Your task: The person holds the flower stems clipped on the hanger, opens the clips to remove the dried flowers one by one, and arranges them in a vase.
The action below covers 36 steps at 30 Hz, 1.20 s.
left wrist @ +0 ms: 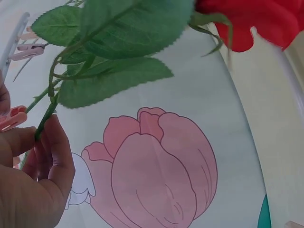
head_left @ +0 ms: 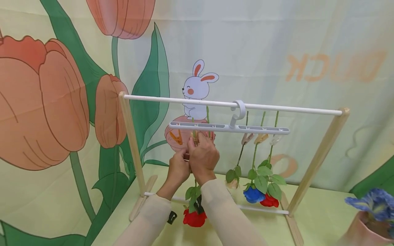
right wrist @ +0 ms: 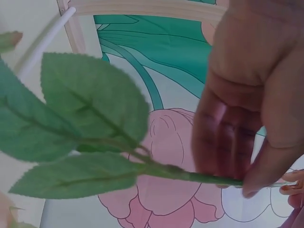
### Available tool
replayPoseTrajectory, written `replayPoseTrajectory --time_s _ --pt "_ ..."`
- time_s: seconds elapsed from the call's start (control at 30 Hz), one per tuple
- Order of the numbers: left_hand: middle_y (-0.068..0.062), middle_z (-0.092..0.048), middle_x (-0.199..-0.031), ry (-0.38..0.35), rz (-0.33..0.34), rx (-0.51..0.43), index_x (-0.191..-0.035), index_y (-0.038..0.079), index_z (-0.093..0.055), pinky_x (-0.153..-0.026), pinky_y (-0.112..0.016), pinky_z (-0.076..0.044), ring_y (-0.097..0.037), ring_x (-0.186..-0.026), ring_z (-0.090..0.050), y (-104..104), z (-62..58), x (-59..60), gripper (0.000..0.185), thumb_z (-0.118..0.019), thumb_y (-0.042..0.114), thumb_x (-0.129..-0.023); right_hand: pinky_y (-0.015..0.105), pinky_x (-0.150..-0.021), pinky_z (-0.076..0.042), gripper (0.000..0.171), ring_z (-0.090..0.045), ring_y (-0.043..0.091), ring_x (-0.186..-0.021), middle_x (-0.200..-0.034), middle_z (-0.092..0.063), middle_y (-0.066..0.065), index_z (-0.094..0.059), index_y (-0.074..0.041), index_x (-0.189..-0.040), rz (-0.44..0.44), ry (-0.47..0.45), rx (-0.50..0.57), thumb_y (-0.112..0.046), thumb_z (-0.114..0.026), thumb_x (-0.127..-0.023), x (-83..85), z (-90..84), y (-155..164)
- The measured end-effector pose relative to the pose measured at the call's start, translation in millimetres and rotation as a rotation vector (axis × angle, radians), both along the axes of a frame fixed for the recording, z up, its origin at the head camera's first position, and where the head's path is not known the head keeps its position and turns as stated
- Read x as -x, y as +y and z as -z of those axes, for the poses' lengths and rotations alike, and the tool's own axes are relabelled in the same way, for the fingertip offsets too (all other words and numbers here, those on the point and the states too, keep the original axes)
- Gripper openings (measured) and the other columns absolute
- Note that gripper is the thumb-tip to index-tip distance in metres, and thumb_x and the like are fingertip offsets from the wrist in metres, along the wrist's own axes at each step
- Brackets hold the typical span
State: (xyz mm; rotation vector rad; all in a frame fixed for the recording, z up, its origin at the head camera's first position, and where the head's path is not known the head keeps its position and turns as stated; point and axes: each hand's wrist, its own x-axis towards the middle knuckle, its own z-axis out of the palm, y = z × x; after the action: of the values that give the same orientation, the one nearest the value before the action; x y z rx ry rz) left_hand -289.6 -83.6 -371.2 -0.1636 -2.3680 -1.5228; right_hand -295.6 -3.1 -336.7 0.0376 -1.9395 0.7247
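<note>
Under the white clip hanger (head_left: 229, 128), head view: both hands raised tog. just below its left half. Left hand (head_left: 179, 168) and right hand (head_left: 203, 157) touch each other, fingers curled onto green stem of a red rose (head_left: 194, 218); bloom hangs head-down below the hands, near the rack's lower rail. Hanger hooked on wooden rack (head_left: 130, 136) w/ white top bar. Right of hands, under hanger's right half: 3 more flowers clipped head-down, incl. blue rose (head_left: 253, 194).

Left wrist view: left hand (left wrist: 33, 180) pinches rose stem (left wrist: 45, 116) betw. thumb and fingers; leaves and red bloom (left wrist: 256, 21) beyond it. Pink clip (left wrist: 12, 118) just beside thumb.

Right wrist view: right hand (right wrist: 251, 104) fingertips clamped on the stem (right wrist: 199, 177); leaves (right wrist: 95, 114) to its left.
</note>
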Motion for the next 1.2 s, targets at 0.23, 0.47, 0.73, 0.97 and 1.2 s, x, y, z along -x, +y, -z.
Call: replayPoseTrajectory --time_s 0.23,0.47,0.73,0.97,1.2 --pt "-0.014 -0.077 -0.096 0.017 -0.028 0.078 -0.109 0.008 -0.072 -0.06 -0.032 -0.06 -0.026 -0.082 -0.075 -4 2.2 -0.5 0.021 -0.068 0.006 -0.088 0.033 -0.047 -0.042 0.028 -0.061 0.022 -0.055 -0.068 -0.071 0.001 -0.063 -0.013 -0.076 -0.066 -0.009 0.032 -0.035 -0.074 -0.09 -0.2 -1.9 -4" --pt "-0.014 -0.077 -0.098 -0.005 -0.008 0.08 -0.112 0.008 -0.07 -0.062 -0.032 -0.061 -0.025 -0.081 -0.075 -7 0.3 -2.7 0.022 -0.069 0.007 -0.09 0.038 -0.049 -0.048 0.026 -0.067 0.024 -0.06 -0.078 -0.078 0.003 -0.07 -0.013 -0.089 -0.075 -0.002 0.063 -0.038 -0.076 -0.089 -0.8 -4.5 -7" --pt "-0.015 -0.075 -0.1 -0.042 0.032 -0.006 -0.113 0.009 -0.07 -0.061 -0.031 -0.062 -0.022 -0.079 -0.075 -9 4.2 -4.5 0.021 -0.068 0.008 -0.093 0.04 -0.051 -0.052 0.028 -0.071 0.024 -0.064 -0.08 -0.078 0.004 -0.07 -0.013 -0.098 -0.073 -0.007 0.03 -0.039 -0.075 -0.091 -0.8 -2.5 -3" --pt "-0.013 -0.076 -0.099 -0.025 0.013 0.115 -0.11 0.011 -0.073 -0.062 -0.03 -0.061 -0.023 -0.084 -0.072 -11 6.8 -5.5 0.017 -0.071 0.016 -0.094 0.039 -0.05 -0.052 0.028 -0.071 0.024 -0.063 -0.081 -0.078 0.005 -0.071 -0.011 -0.099 -0.052 0.0 0.003 -0.036 -0.078 -0.089 2.2 2.2 1" --pt "-0.009 -0.077 -0.1 -0.011 0.015 0.197 -0.109 0.013 -0.073 -0.07 -0.033 -0.06 -0.024 -0.092 -0.072 -15 10.8 -6.3 0.017 -0.072 0.021 -0.094 0.039 -0.051 -0.053 0.029 -0.07 0.023 -0.062 -0.083 -0.078 0.007 -0.071 -0.01 -0.105 -0.058 0.013 -0.024 -0.033 -0.077 -0.089 2.1 5.9 4"
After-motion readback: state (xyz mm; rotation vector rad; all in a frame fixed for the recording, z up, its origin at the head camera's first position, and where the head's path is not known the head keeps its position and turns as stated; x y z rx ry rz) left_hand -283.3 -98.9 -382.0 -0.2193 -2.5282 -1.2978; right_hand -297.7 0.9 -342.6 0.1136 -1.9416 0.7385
